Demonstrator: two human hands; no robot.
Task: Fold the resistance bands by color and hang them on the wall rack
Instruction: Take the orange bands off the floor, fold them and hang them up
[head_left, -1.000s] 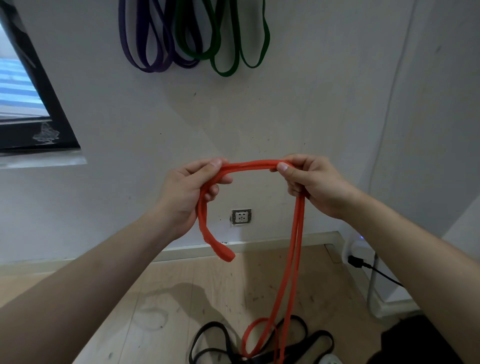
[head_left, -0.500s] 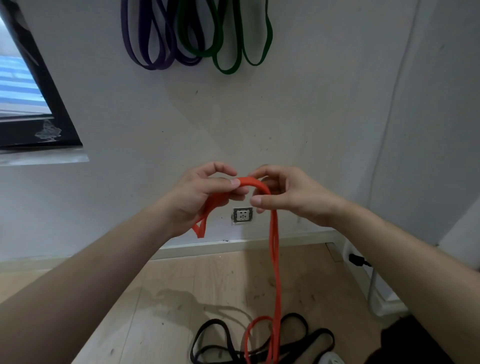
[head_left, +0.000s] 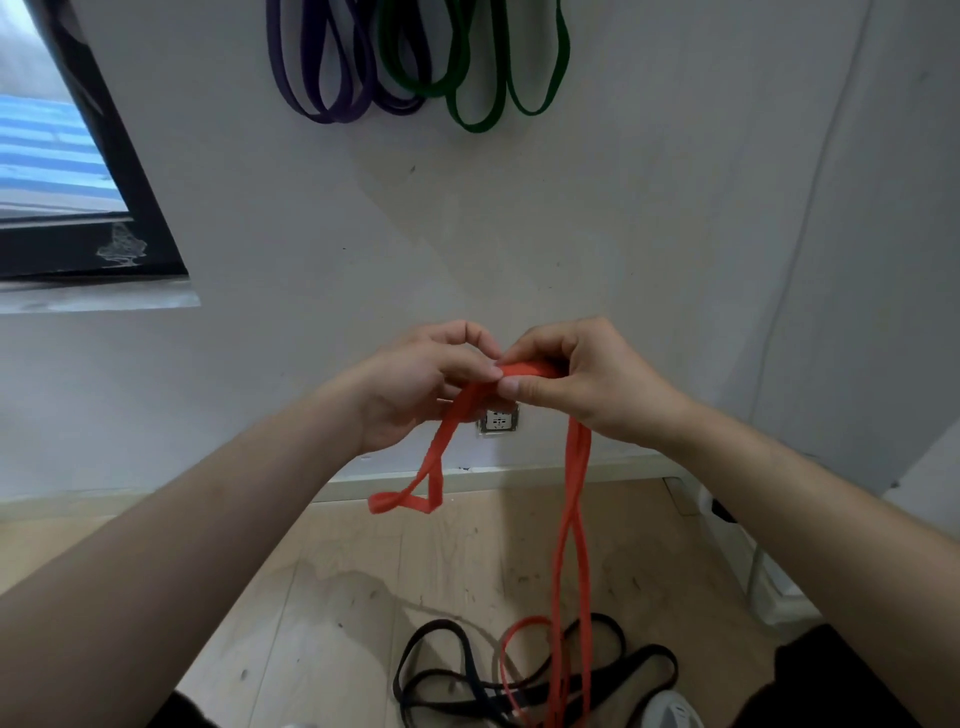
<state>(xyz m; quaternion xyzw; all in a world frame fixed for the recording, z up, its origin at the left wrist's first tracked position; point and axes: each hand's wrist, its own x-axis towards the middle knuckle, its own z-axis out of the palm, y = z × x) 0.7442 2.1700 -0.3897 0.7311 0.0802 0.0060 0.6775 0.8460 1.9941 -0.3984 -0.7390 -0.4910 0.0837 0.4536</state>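
Observation:
I hold an orange resistance band (head_left: 571, 519) in front of the wall at chest height. My left hand (head_left: 415, 384) and my right hand (head_left: 582, 379) meet at its top and both pinch the band there. A short folded loop hangs below the left hand. Two long strands drop from the right hand to the floor, where another orange loop lies. Purple bands (head_left: 322, 78) and green bands (head_left: 483, 78) hang on the wall above; the rack itself is out of frame. Black bands (head_left: 457, 675) lie on the wooden floor.
A wall socket (head_left: 498, 421) sits just behind my hands. A dark-framed window (head_left: 78, 208) is at the left. A plug and a white object stand by the right wall (head_left: 727, 514). A white shoe tip (head_left: 670, 712) shows at the bottom.
My hands came together from a spread hold, closing the band's top span. The short loop under the left hand now hangs lower and longer than half a second ago.

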